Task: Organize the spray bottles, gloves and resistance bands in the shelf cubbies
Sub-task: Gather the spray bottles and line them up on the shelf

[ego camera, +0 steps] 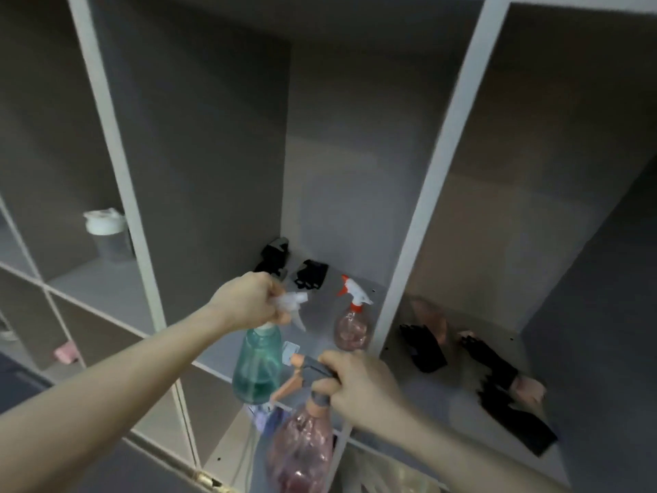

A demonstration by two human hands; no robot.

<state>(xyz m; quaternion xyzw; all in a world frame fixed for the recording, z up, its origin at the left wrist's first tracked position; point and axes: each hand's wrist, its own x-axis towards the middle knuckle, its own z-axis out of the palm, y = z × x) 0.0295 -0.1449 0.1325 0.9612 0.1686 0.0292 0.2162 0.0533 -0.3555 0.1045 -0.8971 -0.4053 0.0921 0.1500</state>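
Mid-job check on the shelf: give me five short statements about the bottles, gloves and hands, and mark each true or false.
1. The left hand grips the teal spray bottle by its white sprayer head. True.
2. The right hand holds nothing. False: it grips the head of a pink spray bottle.
3. A pink bottle with a red and white sprayer stands upright in the middle cubby. True.
4. The black gloves in the right cubby are stacked upright against the back wall. False: they lie flat on the cubby floor.
5. The middle cubby holds no gloves. False: two dark gloves lie at its back.
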